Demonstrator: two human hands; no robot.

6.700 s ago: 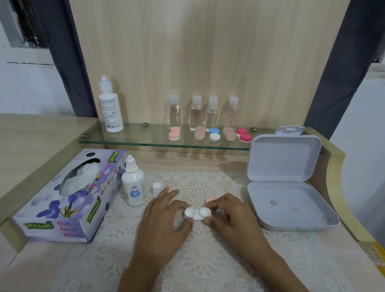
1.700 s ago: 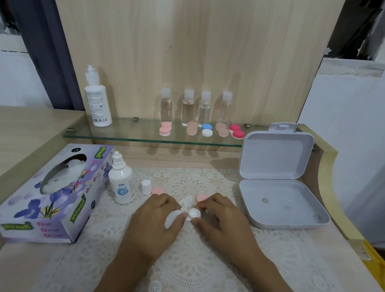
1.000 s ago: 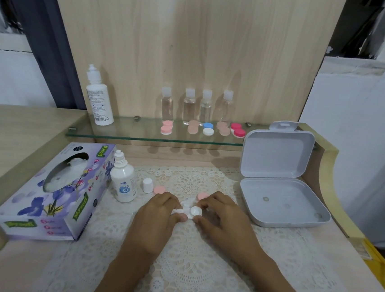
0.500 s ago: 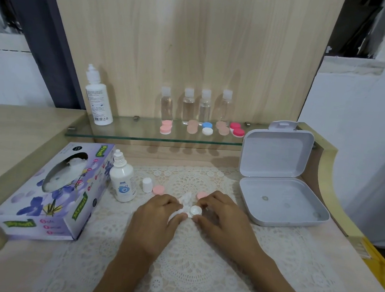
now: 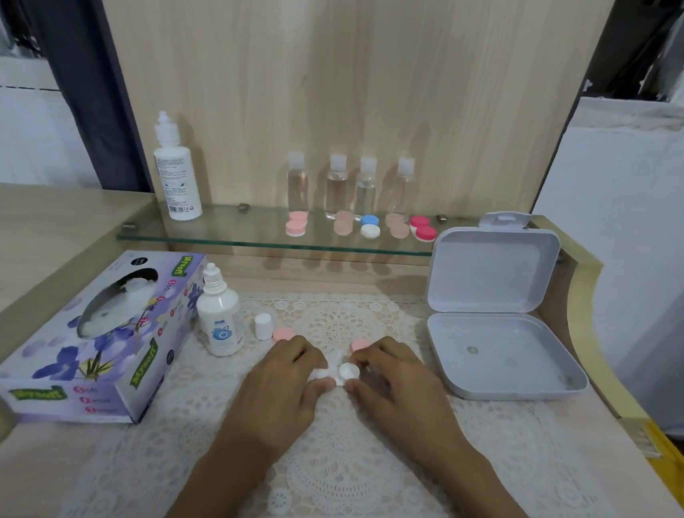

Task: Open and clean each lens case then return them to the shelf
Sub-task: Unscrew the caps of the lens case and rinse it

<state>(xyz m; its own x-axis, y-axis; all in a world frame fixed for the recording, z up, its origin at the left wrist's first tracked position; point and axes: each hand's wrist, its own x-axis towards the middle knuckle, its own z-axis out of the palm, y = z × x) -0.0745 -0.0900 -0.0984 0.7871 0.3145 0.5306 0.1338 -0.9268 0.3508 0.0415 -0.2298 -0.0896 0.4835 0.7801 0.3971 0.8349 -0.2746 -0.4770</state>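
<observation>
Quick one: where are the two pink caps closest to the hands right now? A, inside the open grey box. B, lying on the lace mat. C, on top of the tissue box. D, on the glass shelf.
B: one pink cap lies on the lace mat beside the small white cap, the other pink cap just beyond the right hand, which holds the white lens case.

- An open grey box (image 5: 493,273) sat at the right, lid upright.
- A lace mat (image 5: 352,481) lay beside it.
- Four clear bottles (image 5: 336,187) stood in a row.
</observation>
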